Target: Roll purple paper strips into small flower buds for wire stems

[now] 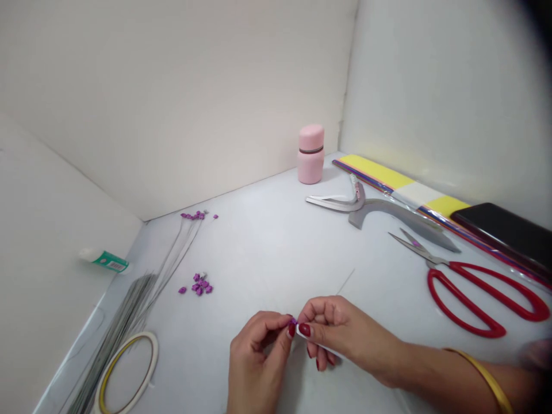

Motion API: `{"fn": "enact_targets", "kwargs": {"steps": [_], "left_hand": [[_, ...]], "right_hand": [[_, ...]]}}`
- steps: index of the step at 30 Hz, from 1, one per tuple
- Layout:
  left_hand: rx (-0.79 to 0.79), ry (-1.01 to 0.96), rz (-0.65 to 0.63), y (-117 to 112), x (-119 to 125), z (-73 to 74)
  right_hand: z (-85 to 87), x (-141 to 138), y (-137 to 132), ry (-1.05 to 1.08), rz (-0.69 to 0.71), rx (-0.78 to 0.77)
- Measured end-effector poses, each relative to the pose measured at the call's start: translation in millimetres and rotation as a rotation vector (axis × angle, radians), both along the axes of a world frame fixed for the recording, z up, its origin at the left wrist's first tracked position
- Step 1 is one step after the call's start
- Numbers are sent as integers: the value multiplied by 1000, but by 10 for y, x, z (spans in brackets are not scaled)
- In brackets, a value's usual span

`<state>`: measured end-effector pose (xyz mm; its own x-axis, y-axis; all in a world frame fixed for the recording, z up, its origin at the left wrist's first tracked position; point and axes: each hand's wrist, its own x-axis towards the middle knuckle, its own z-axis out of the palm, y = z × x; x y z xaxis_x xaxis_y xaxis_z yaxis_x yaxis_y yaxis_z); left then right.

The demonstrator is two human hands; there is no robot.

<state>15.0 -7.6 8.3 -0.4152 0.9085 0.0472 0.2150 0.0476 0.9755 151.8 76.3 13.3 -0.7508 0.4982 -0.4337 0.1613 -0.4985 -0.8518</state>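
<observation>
My left hand (256,359) and my right hand (338,330) meet near the bottom middle of the white work surface (267,247). Their fingertips pinch a tiny purple piece (294,321) and mostly hide it. A thin white strip (317,345) shows under my right fingers, and a fine wire (345,282) seems to rise from that hand. To the left lie loose purple pieces (200,285). Farther back, thin wires end in a purple cluster (193,215). A bundle of grey wires (129,310) lies at the left edge.
A roll of double-sided tape (127,374) and a glue stick (103,260) sit at the left. A pink bottle (311,154) stands at the back. Grey-handled shears (388,210), red-handled scissors (474,293), coloured paper (388,184) and a black phone (500,233) occupy the right.
</observation>
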Motion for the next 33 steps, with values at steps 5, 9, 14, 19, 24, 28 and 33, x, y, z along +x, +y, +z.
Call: {"fn": "enact_targets", "kwargs": {"steps": [5, 9, 14, 19, 24, 28, 33], "left_hand": [[281, 421, 24, -49, 9, -64], [302, 466, -51, -52, -8, -89], [259, 419, -98, -50, -5, -87], [192, 280, -103, -20, 20, -22], [-57, -231, 12, 14, 67, -9], [-140, -445, 4, 15, 92, -75], [-118, -389, 74, 1, 86, -127]], "right_hand": [[33, -1, -10, 39, -56, -40], [25, -6, -6, 97, -83, -74], [4, -2, -10, 170, -100, -99], [-16, 0, -7, 153, -117, -82], [-14, -19, -2, 149, -139, -55], [-35, -27, -17, 169, -137, -35], [-68, -13, -36, 133, -102, 0]]}}
